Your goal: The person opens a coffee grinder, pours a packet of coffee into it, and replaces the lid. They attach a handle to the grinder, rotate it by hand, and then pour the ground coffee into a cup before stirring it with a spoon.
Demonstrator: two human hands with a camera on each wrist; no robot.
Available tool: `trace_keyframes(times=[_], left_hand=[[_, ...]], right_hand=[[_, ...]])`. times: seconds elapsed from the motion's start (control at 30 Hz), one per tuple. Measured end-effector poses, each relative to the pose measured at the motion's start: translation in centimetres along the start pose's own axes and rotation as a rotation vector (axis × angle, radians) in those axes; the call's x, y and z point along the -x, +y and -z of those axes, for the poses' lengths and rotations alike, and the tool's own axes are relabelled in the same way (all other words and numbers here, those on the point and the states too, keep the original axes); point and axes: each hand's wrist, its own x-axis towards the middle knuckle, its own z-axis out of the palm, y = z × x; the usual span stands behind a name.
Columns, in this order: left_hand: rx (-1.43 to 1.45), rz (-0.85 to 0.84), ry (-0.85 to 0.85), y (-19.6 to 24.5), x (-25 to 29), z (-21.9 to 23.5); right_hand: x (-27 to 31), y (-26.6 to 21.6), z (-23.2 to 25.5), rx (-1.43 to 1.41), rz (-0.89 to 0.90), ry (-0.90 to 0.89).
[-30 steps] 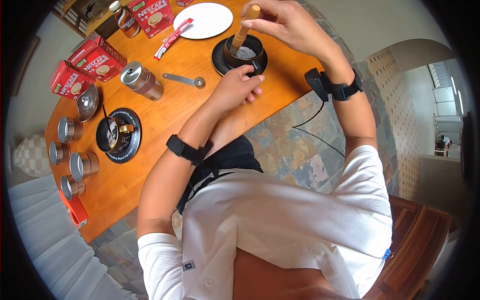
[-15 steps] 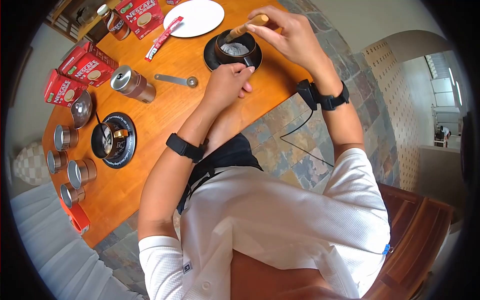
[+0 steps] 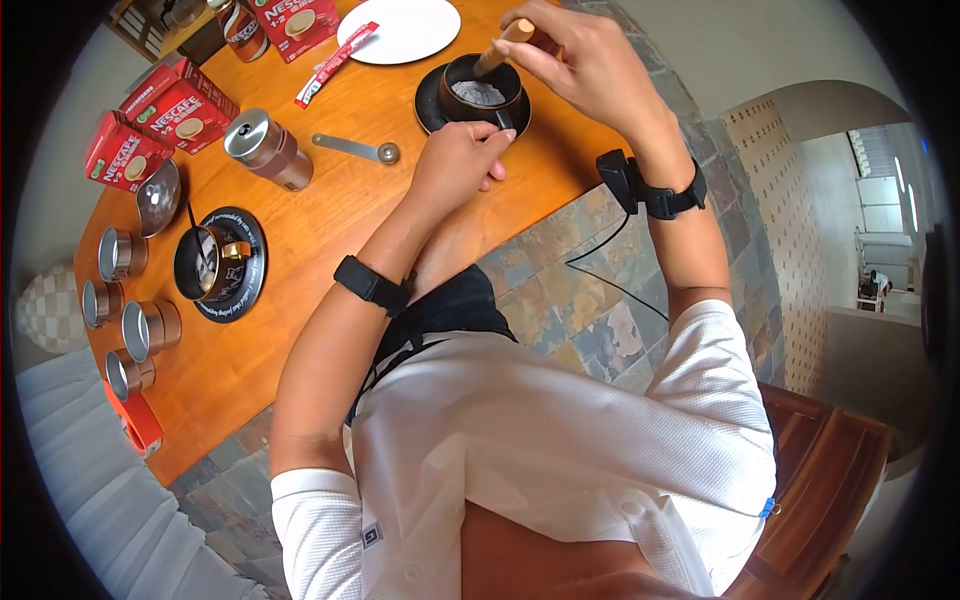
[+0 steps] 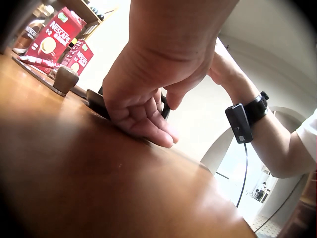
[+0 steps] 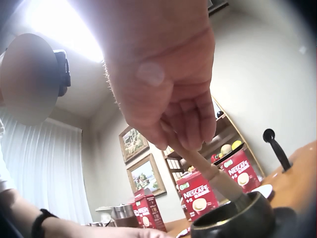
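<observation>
In the head view, a black cup (image 3: 458, 75) with a thin gold rim stands on a black saucer (image 3: 427, 104). Pale grey, clumpy stuff (image 3: 478, 93) lies inside it. My left hand (image 3: 462, 158) pinches the cup's handle, its other fingers curled below near the tabletop. From above the far side, my right hand (image 3: 590, 75) grips a wooden-handled brush (image 3: 497, 56) between thumb and fingers. The brush leans into the cup; its greyish, bristle-like lower end (image 5: 243, 201) dips behind the rim in the right wrist view.
A white plate (image 3: 400, 30), red sachet (image 3: 338, 64) and measuring spoon (image 3: 355, 149) lie around the saucer. Red Nescafe boxes (image 3: 180, 108), a steel canister (image 3: 268, 150), several metal cups (image 3: 150, 330) and a second black cup (image 3: 200, 262) on its saucer stand leftward.
My left hand has closed in on the cup's handle. The brush has shifted within the cup, tilting over and then back somewhat, with my right hand moving along.
</observation>
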Motion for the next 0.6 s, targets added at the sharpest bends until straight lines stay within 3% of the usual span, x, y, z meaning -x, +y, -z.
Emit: trace_keyframes(times=[0.07, 0.13, 0.27, 0.33, 0.43, 0.57, 0.6], left_hand=[[-0.008, -0.009, 0.007, 0.1, -0.1, 0.2], [-0.025, -0.001, -0.003, -0.1, -0.2, 0.2], [-0.025, -0.009, 0.014, 0.0, 0.0, 0.1], [-0.057, 0.012, 0.016, -0.3, -0.2, 0.2], [-0.058, -0.010, 0.009, -0.4, -0.2, 0.2], [-0.056, -0.011, 0.008, -0.6, -0.3, 0.3], [-0.059, -0.013, 0.008, -0.6, -0.3, 0.3]], right_hand=[[-0.4, -0.1, 0.2, 0.050, 0.006, 0.016], [-0.7, -0.2, 0.3, -0.135, -0.098, -0.025], [-0.7, 0.5, 0.2, -0.040, -0.063, 0.048], [-0.7, 0.4, 0.4, -0.087, -0.161, -0.043], [-0.2, 1.8, -1.1, -0.131, -0.005, 0.077], [0.2, 0.9, -1.6, -0.235, -0.102, 0.096], [0.6, 2.1, -2.5, -0.080, -0.021, 0.124]])
